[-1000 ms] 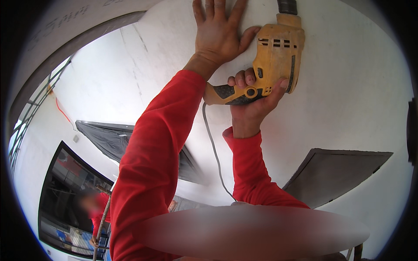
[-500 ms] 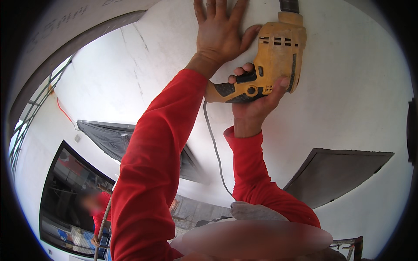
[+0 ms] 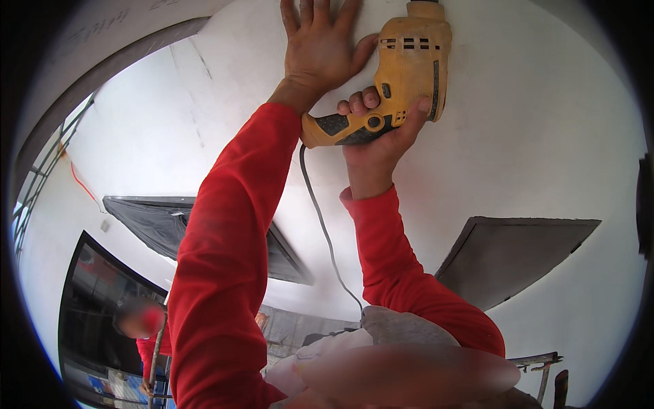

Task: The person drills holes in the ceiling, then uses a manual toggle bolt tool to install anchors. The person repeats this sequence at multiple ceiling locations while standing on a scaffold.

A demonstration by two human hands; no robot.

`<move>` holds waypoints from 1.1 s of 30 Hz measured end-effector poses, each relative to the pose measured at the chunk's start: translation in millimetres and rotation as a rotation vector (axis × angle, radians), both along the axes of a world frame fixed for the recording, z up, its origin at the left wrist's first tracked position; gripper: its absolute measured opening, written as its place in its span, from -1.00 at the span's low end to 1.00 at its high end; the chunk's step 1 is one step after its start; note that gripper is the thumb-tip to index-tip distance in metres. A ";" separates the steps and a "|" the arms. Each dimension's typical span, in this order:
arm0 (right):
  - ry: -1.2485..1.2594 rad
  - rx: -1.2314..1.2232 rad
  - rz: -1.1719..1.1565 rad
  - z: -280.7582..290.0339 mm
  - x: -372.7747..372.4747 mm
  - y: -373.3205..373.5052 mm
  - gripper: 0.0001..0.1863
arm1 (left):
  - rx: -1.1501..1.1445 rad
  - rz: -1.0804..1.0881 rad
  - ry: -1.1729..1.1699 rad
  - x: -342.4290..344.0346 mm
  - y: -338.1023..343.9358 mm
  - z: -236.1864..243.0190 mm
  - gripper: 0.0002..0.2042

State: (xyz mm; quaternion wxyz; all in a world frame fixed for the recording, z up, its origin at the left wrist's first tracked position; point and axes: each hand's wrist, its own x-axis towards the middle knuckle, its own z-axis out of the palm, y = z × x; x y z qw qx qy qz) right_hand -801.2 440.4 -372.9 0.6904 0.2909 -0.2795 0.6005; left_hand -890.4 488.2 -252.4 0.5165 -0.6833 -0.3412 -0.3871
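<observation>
A yellow and black corded power drill point(image 3: 412, 68) is held up against the white wall point(image 3: 504, 136), its front end cut off by the upper edge. My right hand point(image 3: 378, 153) grips it, fingers curled over the trigger area and thumb along the housing. Beside the drill, my left hand point(image 3: 319, 58) lies flat on the wall with fingers spread; their tips run out of view. The back end of the drill's handle is close to my left wrist. A grey cord point(image 3: 319, 211) hangs from the handle.
Two dark panels are set in the wall: a plastic-covered one point(image 3: 146, 221) behind my left arm, and a grey one point(image 3: 518, 259) at right. Lower left, another person in a red sleeve point(image 3: 146, 351) holds a pole point(image 3: 158, 354) before a dark window point(image 3: 88, 300). A metal frame point(image 3: 538, 361) stands lower right.
The whole view has shifted, so hands, drill and wall panels appear farther left and higher. More of my right fingers now cover the trigger area. The other person's head has moved.
</observation>
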 end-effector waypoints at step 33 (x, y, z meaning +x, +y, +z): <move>-0.103 -0.116 0.010 -27.9 21.5 -4.0 -0.25 | 0.041 0.029 0.001 -0.6 -0.5 1.7 -0.17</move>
